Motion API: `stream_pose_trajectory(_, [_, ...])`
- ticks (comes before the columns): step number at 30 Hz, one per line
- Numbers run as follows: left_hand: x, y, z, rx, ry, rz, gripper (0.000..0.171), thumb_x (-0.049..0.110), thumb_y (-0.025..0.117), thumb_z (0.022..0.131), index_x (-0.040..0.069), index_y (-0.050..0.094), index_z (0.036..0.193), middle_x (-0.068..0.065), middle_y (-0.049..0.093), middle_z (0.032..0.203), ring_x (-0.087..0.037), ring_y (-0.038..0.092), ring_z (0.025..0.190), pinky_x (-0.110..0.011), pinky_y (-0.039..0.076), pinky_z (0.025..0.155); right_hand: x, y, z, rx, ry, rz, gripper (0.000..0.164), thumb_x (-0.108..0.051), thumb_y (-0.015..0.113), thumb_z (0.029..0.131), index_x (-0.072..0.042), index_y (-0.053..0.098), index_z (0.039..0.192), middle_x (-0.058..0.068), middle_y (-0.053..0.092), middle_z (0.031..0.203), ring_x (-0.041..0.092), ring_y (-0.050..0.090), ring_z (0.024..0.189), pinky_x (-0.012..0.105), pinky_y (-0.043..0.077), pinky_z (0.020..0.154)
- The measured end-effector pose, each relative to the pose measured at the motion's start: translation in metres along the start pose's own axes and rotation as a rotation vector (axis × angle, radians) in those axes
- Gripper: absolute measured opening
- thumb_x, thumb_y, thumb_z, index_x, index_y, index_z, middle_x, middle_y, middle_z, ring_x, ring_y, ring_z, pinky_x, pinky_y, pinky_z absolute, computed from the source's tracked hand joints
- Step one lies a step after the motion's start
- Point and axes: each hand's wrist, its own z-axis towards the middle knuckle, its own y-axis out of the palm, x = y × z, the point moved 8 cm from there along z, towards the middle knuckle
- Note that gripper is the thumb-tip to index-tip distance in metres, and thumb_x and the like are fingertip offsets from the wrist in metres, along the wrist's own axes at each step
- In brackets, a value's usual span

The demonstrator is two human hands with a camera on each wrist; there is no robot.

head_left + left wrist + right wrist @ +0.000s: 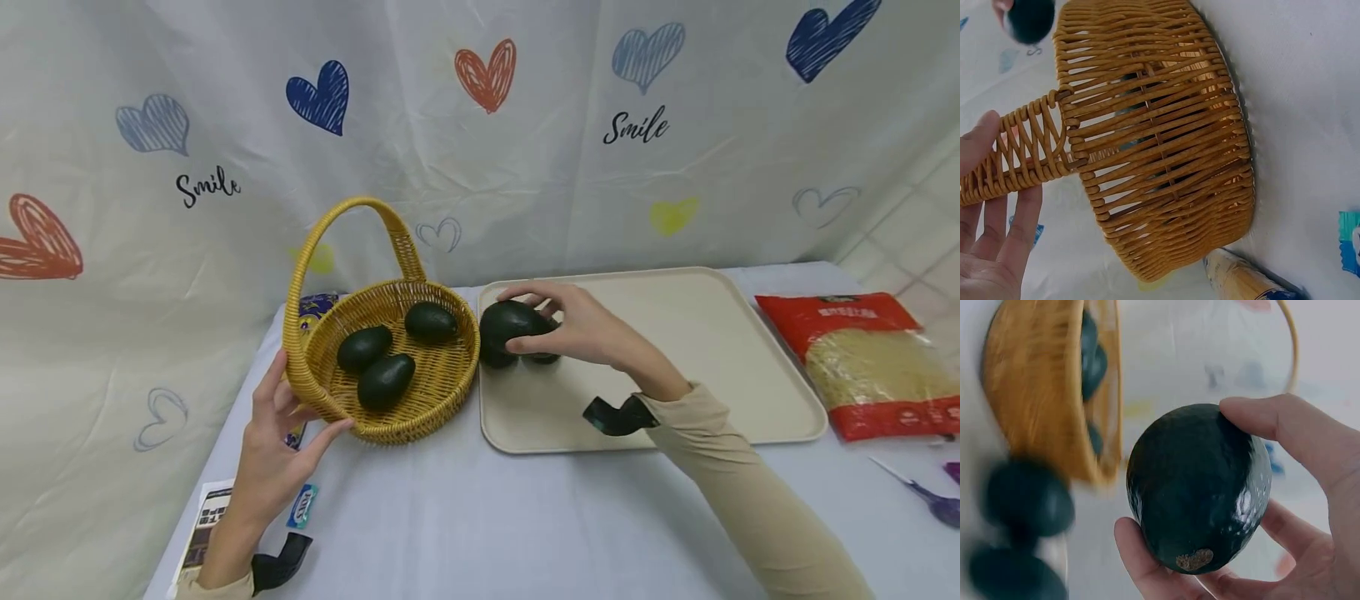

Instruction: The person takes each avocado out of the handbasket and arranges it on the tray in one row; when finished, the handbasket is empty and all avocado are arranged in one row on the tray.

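My right hand [581, 329] grips a dark green avocado [1200, 487], thumb on one side and fingers on the other. It is raised above the left end of the beige tray [720, 375], where more avocados [543, 359] lie partly hidden beneath it. Left of the tray is a yellow wicker basket [420, 429] with a tall arched handle. Three avocados [386, 382] lie inside it. My left hand [273, 450] holds the basket at the foot of its handle [1022, 144], the thumb and fingers on opposite sides.
A red bag of yellowish grains or noodles [877, 367] lies right of the tray, near a purple spoon [941, 507]. Behind the basket sits a blue and yellow package [315, 307]. A small blue-green packet [302, 507] and a printed card [202, 525] lie beside my left wrist.
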Motion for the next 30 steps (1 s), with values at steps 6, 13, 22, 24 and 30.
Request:
stream_pose_trajectory(6, [-0.001, 0.000, -0.004, 0.011, -0.005, 0.014, 0.104, 0.055, 0.068, 0.091, 0.000, 0.016, 0.163, -0.008, 0.065, 0.134, 0.007, 0.065, 0.104, -0.010, 0.055, 0.089, 0.051, -0.048, -0.037, 0.019, 0.155, -0.058, 0.056, -0.032, 0.088, 0.086, -0.023, 0.067, 0.137, 0.013, 0.064, 0.132, 0.026, 0.058, 0.105, 0.037, 0.051, 0.080])
stream_pose_trajectory(13, [0.000, -0.001, -0.002, 0.016, -0.002, 0.038, 0.104, 0.057, 0.067, 0.092, -0.001, 0.016, 0.163, -0.026, 0.064, 0.133, 0.008, 0.060, 0.114, -0.010, 0.056, 0.087, 0.102, -0.054, -0.058, -0.083, 0.247, -0.068, 0.054, -0.031, 0.086, 0.087, -0.021, 0.067, 0.136, 0.012, 0.066, 0.120, 0.026, 0.060, 0.100, 0.036, 0.051, 0.081])
stream_pose_trajectory(22, [0.001, 0.001, -0.002, 0.015, -0.020, 0.049, 0.105, 0.058, 0.066, 0.092, 0.000, 0.016, 0.163, -0.030, 0.064, 0.132, 0.013, 0.057, 0.114, -0.007, 0.054, 0.087, 0.132, -0.040, -0.054, -0.186, 0.309, -0.073, 0.056, -0.037, 0.083, 0.090, -0.019, 0.065, 0.140, 0.012, 0.066, 0.123, 0.027, 0.060, 0.111, 0.037, 0.046, 0.091])
stream_pose_trajectory(24, [0.000, 0.001, -0.002, 0.015, -0.021, 0.051, 0.105, 0.058, 0.066, 0.092, 0.000, 0.016, 0.163, -0.030, 0.064, 0.132, 0.013, 0.057, 0.115, -0.007, 0.053, 0.087, 0.133, -0.041, -0.052, -0.162, 0.307, -0.055, 0.056, -0.038, 0.082, 0.091, -0.017, 0.065, 0.140, 0.014, 0.066, 0.129, 0.028, 0.061, 0.115, 0.038, 0.048, 0.093])
stream_pose_trajectory(30, [0.001, 0.001, -0.001, 0.013, -0.007, 0.046, 0.104, 0.057, 0.067, 0.092, 0.000, 0.015, 0.163, -0.030, 0.064, 0.132, 0.012, 0.058, 0.115, -0.008, 0.054, 0.087, 0.133, -0.048, -0.045, -0.029, 0.305, 0.034, 0.053, -0.031, 0.078, 0.097, -0.005, 0.062, 0.140, 0.023, 0.059, 0.141, 0.031, 0.065, 0.113, 0.036, 0.058, 0.090])
